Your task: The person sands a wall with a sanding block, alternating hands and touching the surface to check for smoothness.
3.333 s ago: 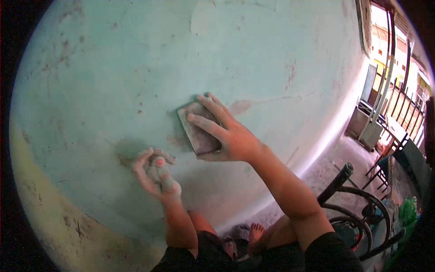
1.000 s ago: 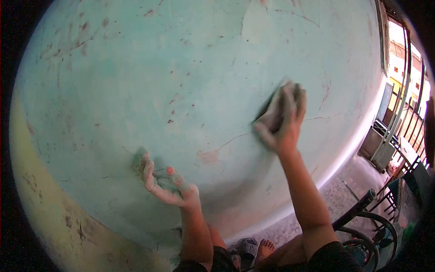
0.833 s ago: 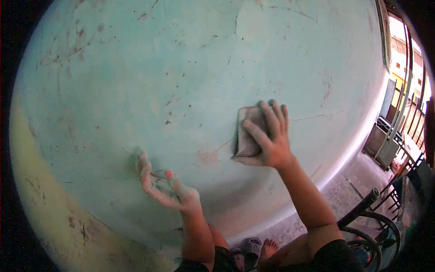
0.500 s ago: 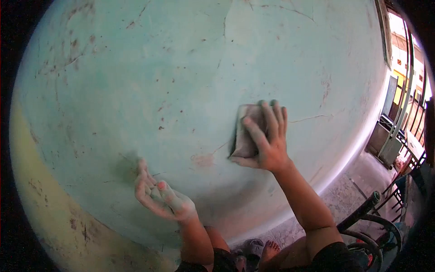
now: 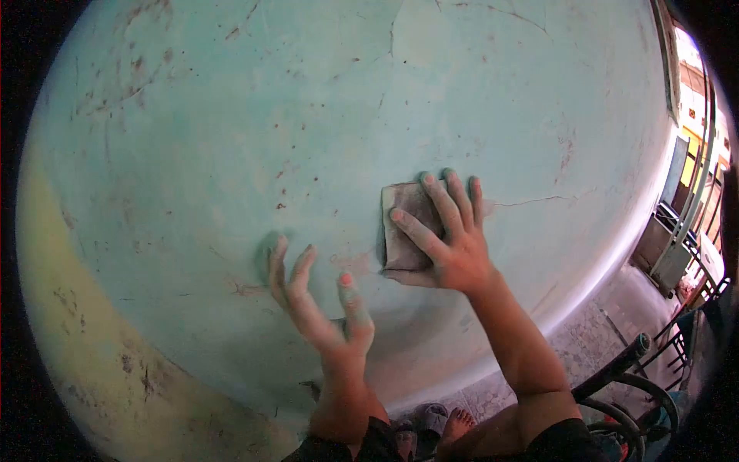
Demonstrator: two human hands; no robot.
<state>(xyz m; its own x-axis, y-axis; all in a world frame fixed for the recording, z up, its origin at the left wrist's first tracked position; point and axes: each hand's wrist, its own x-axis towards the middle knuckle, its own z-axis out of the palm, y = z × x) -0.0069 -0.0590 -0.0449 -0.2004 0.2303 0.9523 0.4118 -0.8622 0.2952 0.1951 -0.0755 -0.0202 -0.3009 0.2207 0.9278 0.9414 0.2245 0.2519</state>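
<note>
A folded sheet of sandpaper (image 5: 402, 245), greyish brown with a paler edge, lies flat against the pale green wall (image 5: 231, 162). My right hand (image 5: 460, 250) presses it there, fingers spread over the face and the thumb along its lower edge. Whitish dust coats the fingers of both hands. Lower and to the left, my left hand (image 5: 327, 308) is raised near the wall with its fingers apart and curved, nothing between them. Beside the sandpaper, a thin crack runs right across the wall, and a reddish scuffed patch shows to its lower left.
A dark metal tube frame (image 5: 616, 366) stands at the lower right. Beyond the wall's right end are a barred opening (image 5: 697, 177) and a grey box-like object (image 5: 658, 250). My feet and sandals (image 5: 433, 417) show on the dusty floor (image 5: 577, 339).
My right hand has slid the sandpaper slightly left over the wall. My left hand has moved right and up, turning from loosely curled to spread fingers.
</note>
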